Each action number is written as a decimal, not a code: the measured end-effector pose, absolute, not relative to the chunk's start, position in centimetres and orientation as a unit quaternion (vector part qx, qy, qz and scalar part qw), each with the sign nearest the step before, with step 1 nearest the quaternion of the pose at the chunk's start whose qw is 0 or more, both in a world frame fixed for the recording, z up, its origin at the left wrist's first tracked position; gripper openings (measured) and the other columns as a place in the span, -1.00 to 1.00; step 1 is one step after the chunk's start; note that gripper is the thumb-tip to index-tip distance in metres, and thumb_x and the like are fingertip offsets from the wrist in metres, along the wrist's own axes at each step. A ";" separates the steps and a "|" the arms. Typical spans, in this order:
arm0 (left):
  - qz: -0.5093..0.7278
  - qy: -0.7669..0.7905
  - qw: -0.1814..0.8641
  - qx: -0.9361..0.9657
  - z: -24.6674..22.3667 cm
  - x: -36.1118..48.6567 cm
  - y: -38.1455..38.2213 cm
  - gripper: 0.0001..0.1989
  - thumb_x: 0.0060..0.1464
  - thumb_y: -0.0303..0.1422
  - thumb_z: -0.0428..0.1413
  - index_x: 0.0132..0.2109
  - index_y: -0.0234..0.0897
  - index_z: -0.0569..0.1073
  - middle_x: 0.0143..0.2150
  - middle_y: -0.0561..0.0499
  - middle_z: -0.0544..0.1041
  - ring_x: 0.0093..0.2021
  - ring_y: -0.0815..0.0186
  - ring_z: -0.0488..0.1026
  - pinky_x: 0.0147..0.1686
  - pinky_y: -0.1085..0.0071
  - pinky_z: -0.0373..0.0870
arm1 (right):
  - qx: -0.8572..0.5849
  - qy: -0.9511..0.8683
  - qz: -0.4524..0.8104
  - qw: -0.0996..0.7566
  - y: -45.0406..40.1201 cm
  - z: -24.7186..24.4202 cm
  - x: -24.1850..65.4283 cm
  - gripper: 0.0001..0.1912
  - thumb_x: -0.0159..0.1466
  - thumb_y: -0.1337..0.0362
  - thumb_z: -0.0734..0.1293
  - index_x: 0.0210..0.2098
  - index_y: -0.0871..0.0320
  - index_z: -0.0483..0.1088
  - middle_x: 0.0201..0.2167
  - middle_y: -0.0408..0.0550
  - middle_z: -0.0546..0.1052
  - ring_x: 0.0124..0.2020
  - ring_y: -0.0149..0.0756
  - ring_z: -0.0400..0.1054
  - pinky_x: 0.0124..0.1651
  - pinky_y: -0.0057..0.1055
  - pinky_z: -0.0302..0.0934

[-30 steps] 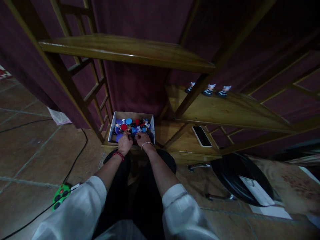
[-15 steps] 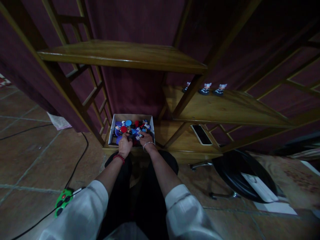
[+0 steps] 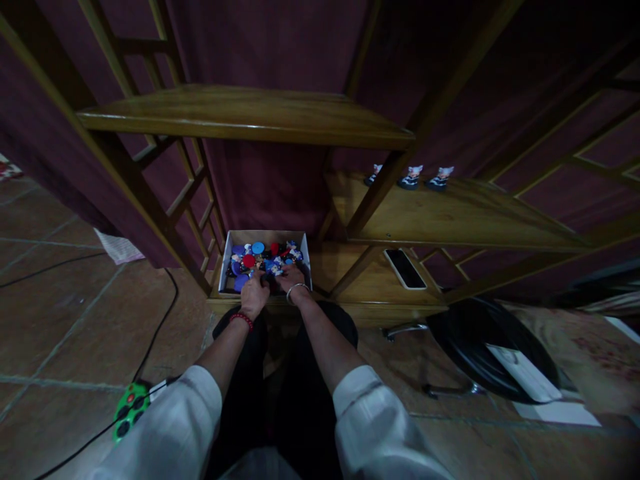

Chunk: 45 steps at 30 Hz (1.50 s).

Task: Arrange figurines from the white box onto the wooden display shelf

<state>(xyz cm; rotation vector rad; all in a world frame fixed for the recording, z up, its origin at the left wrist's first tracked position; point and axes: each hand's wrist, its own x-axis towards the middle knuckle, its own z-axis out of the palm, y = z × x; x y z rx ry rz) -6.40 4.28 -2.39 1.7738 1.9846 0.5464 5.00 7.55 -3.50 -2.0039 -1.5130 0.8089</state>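
A white cardboard box (image 3: 309, 267) stands on the lowest wooden shelf, filled with several small figures and round pieces in blue, red and purple. My left hand (image 3: 254, 294), with a red bead bracelet at the wrist, reaches over the box's front edge, its fingers curled at a dark piece. Inside the box's front right corner is my right hand (image 3: 291, 277), a silver bangle on its wrist, beside a blue and white figure (image 3: 276, 269). The fingertips of both hands are small and dim, so their grip is unclear.
Three small figures, one at the right (image 3: 440, 179), stand on the middle shelf (image 3: 450, 217). A phone (image 3: 405, 269) lies on the lowest shelf. Overhead juts an upper shelf (image 3: 245, 113). A black chair (image 3: 493, 347) is at the right, a green power strip (image 3: 131, 410) and cables at the left.
My left hand has shifted slightly right and down over the box's front edge. My right hand stays nearly in place. The whole view has shifted a little.
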 end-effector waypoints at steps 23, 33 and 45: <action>0.190 0.717 0.217 0.634 -2.4 -6.3 4.3 -0.67 0.02 -0.44 -0.11 -0.03 -0.32 0.32 -0.25 -0.12 0.51 -0.21 0.23 0.44 -0.22 0.39 0.28 | -0.663 -0.654 0.260 0.255 7.8 -4.8 4.5 -0.73 0.08 0.46 0.22 -0.24 0.09 0.37 -0.28 -0.18 0.51 -0.25 -0.47 0.38 -0.13 -0.56 0.20; 0.190 0.714 0.220 0.637 -2.7 -6.4 4.6 -0.69 0.06 -0.42 -0.14 -0.04 -0.25 0.30 -0.23 -0.06 0.50 -0.21 0.28 0.43 -0.24 0.43 0.27 | -0.694 -0.658 0.212 0.203 7.0 -2.9 5.9 -0.71 0.12 0.39 0.20 -0.19 0.08 0.41 -0.20 -0.14 0.49 -0.16 -0.38 0.35 -0.07 -0.52 0.18; 0.125 0.688 0.214 0.682 -2.4 -5.5 4.1 -0.70 0.03 -0.42 -0.11 -0.09 -0.20 0.37 -0.23 -0.03 0.51 -0.20 0.28 0.43 -0.19 0.42 0.28 | -0.709 -0.665 0.187 0.143 5.8 -1.8 8.2 -0.76 0.11 0.38 0.22 -0.26 0.05 0.44 -0.25 -0.07 0.51 -0.22 -0.28 0.38 -0.14 -0.44 0.20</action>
